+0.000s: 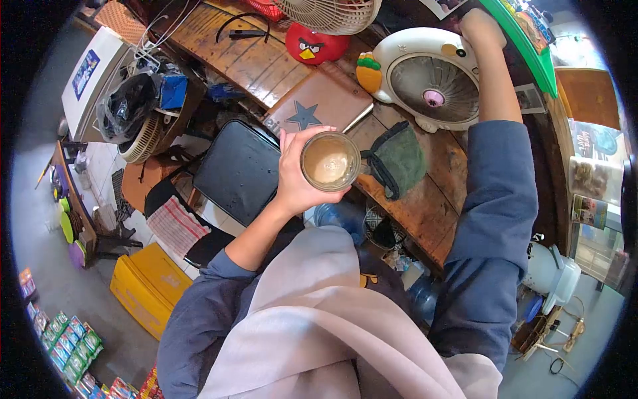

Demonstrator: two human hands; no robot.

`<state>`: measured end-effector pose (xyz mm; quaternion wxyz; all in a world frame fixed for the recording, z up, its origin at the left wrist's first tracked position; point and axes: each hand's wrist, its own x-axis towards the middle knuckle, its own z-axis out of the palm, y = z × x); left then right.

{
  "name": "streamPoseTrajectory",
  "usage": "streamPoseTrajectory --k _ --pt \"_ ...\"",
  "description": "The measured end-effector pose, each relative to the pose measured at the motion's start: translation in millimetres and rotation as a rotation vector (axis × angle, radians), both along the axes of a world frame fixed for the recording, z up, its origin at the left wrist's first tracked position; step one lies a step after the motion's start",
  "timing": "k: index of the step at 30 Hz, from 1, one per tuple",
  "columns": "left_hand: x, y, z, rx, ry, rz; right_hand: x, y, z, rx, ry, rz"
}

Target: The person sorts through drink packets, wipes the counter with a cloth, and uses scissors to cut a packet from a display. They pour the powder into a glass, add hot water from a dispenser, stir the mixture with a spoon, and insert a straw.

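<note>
My left hand (297,171) is wrapped around a glass mug (357,159) filled with a light brown, milky drink, held upright close in front of my chest. The right arm stretches forward across the table, and my right hand (481,28) is at the far edge of a white animal-shaped fan (413,41); its fingers are mostly hidden there. A dark green folded cloth pouch (403,159) lies on the wooden table right beside the mug in this view. Behind the mug is a brown notebook (323,100) with a dark star.
A red bird-shaped thing (318,45) and dark-framed glasses (247,33) sit farther back on the wooden table (432,223). Left of the table is a black-seated stool (236,169). A yellow box (149,286) stands on the floor. A green-edged display (537,63) borders the right.
</note>
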<state>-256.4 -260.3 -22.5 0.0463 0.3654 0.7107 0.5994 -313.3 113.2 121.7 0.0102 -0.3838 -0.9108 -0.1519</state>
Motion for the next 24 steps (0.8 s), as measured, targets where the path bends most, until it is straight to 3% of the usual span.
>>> streamPoseTrajectory --k 2,6,8,11,13,14,16,17,18,19,20,21,23,24 --pt "-1.0 -1.3 -3.0 0.008 -0.004 -0.011 10.2 -10.9 -1.7 0.034 0.175 -0.048" --pt "-0.4 -5.8 -6.2 0.029 -0.029 -0.034 29.9 -47.7 17.7 0.024 0.203 0.039" --pt "-0.7 -6.3 -4.5 0.03 -0.002 -0.035 37.0 -93.1 39.0 0.058 0.338 0.029" --pt "7.6 -15.1 -2.6 0.066 -0.078 -0.045 48.1 -82.3 37.5 0.102 0.442 0.095" --pt "15.5 -21.8 1.2 0.059 -0.004 -0.015 55.5 -63.4 35.8 0.37 0.657 0.066" --pt "20.1 -25.7 1.9 0.058 -0.002 0.002 79.4 -51.7 55.2 0.327 0.382 0.053" --pt "34.2 -36.9 2.5 0.038 0.017 0.022 138.4 -109.7 88.9 0.424 0.475 0.096" --pt "42.3 -41.6 4.1 0.076 0.015 0.023 177.2 -126.4 94.9 0.448 0.627 0.188" --pt "50.6 -47.2 4.7 0.078 0.033 0.05 213.7 -160.0 90.3 0.181 1.067 0.301" --pt "61.0 -54.1 3.7 0.083 0.03 0.035 262.7 -168.1 100.9 0.535 0.635 0.359" --pt "72.6 -62.2 3.0 0.087 0.026 0.017 270.6 -218.5 93.1 0.082 1.195 0.136" --pt "84.7 -70.9 3.0 0.074 0.037 0.031 304.5 -226.3 85.2 0.059 1.161 0.097" --pt "111.5 -89.9 4.4 0.03 -0.001 0.07 340.6 -252.3 70.5 -0.305 1.115 0.366" --pt "126.3 -101.0 3.9 -0.012 -0.051 0.082 351.3 -263.0 64.9 -0.332 1.112 0.391"
